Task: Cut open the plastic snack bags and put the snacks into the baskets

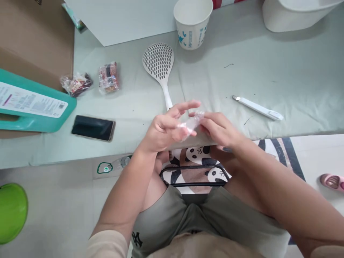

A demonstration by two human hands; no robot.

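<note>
Between my hands, near the table's front edge, is a crumpled piece of clear plastic film (192,123). My left hand (168,129) pinches one end of it with the thumb, while a finger stretches out above. On the other end the fingertips of my right hand (216,125) are closed. A white slotted skimmer (159,59) lies just beyond, with the lower part of its handle hidden behind my left hand. To the right rests a white utility knife (259,108), its tip pointing left, apart from my right hand.
A black phone (93,128), two wrapped snacks (109,77) and a teal jug (34,100) are on the left. Farther back stand a paper cup (192,25) and a white tub (292,16). A cardboard box (34,39) borders the far left.
</note>
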